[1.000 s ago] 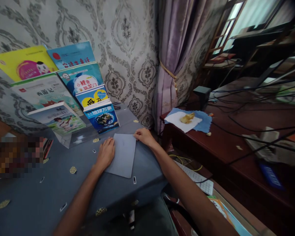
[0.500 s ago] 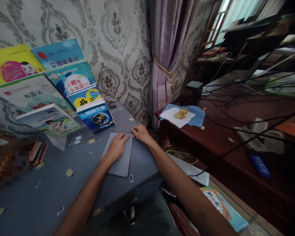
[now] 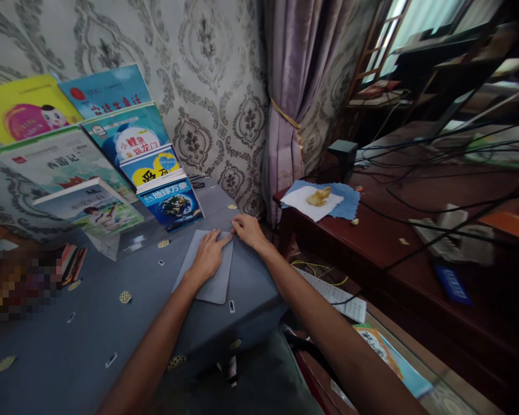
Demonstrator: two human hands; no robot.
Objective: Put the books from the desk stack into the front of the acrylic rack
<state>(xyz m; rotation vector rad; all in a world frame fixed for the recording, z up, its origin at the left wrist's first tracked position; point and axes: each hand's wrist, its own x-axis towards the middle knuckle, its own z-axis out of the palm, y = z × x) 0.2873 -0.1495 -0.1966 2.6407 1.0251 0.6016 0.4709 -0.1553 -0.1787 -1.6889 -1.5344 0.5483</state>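
Note:
A thin grey rectangular sheet or booklet with rounded corners lies flat near the right end of the grey-covered table. My left hand rests on its upper part, fingers stretched out and the index finger reaching toward the upper right corner. At that corner, my right hand has its fingers curled together in a pinch, almost touching the left index fingertip. Whatever lies between the right fingertips is too small or hidden to make out.
A clear tiered stand holds several picture books, a blue one with a globe lowest at right. Across a gap stands a dark red desk with cables, a blue cloth and papers. A white keyboard sits lower down.
The view has shifted very slightly. My left index fingertip has come a little closer to the right fingertips at the sheet's corner; otherwise both hands stay nearly where they were.

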